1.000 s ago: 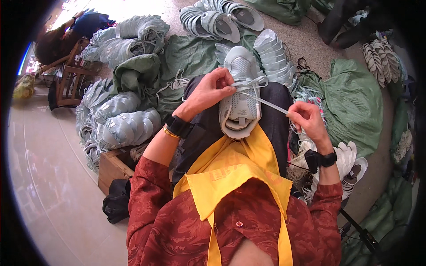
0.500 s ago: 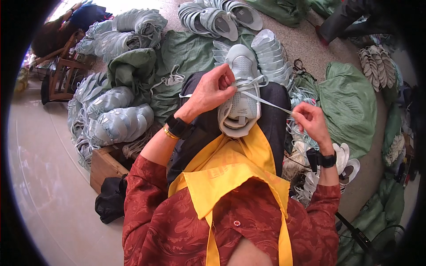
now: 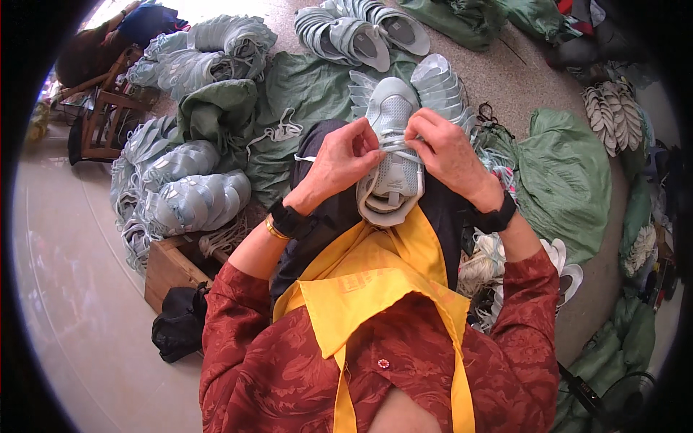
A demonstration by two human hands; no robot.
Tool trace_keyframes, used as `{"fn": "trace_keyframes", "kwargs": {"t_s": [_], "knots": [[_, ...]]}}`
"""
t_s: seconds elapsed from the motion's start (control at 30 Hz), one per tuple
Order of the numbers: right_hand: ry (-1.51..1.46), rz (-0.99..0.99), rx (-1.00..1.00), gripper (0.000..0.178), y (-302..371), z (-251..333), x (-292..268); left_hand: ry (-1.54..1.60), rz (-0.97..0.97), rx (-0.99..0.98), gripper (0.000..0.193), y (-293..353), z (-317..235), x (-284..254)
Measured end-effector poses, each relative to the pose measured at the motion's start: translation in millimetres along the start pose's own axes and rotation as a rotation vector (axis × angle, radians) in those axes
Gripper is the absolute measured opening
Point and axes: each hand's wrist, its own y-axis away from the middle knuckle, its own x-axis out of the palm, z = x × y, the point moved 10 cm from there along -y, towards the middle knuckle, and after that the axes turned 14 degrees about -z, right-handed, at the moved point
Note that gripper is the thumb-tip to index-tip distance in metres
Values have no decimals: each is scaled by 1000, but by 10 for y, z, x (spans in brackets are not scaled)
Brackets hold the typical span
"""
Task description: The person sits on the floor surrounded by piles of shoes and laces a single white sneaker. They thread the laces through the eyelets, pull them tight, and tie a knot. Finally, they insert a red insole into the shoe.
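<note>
Well, left hand and right hand pinch the lace. The shoe looks part-laced, bare nearer its opening

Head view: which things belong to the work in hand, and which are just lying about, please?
In the work: shoe; lace; left hand and right hand, both at the lace.

Lying about, it seems: wooden box; green sack; shoe stack.

Shoe on lap, btwn hands

L hand at its L, R hand at its R. Shoe pile to L, box on pile's near side. Sheet btwn pile & lap. Sack to R. Shoe stack ahead, past toe.
</note>
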Motion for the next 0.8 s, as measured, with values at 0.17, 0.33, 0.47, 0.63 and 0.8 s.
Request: {"fn": "trace_keyframes", "kwargs": {"t_s": [0.17,0.33,0.47,0.63,0.8], "knots": [[-267,111,693,8,312,-570,37,163,70,-151,15,44,145,52],[-601,66,817,13,536,-735,149,307,173,-270,15,161,33,12],[-543,41,752,18,491,-684,140,305,195,-286,16,227,72,-302],[-574,-56,708,22,541,-746,135,246,196,-334,18,365,92,-895],[-457,-27,683,20,672,-698,102,201,134,-425,18,568,308,-1429]]}}
